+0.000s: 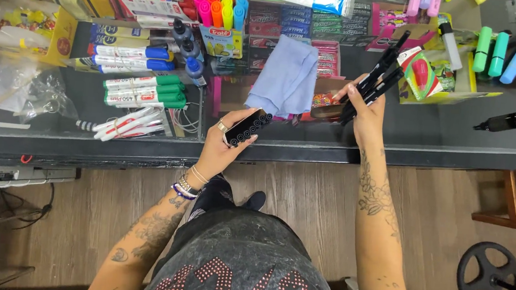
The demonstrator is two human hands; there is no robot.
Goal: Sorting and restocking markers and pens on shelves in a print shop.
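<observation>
Dark top [241, 268]: nearest the camera, worn by the person, with a studded red pattern.
Left hand [224, 145]: fingers closed around a black pack of pens [247, 127], its round pen ends facing up; held just above the near edge of the glass counter [445, 133].
Right hand [366, 108]: fingers clamped on a bundle of black pens [379, 75], which fanned away to the far right over the counter.
Blue cloth [289, 76]: lay between the two hands, slightly farther off, draped over small boxes.
Green-capped markers [144, 90]: lay in a row to the left of the left hand.
White markers [129, 124]: lay just nearer than the green-capped ones.
Neon highlighters [220, 5]: stood at the far side, left of centre.
Green and blue highlighters [496, 54]: lay at the far right.
Black wheel [488, 278]: rested on the wood floor, near right.
</observation>
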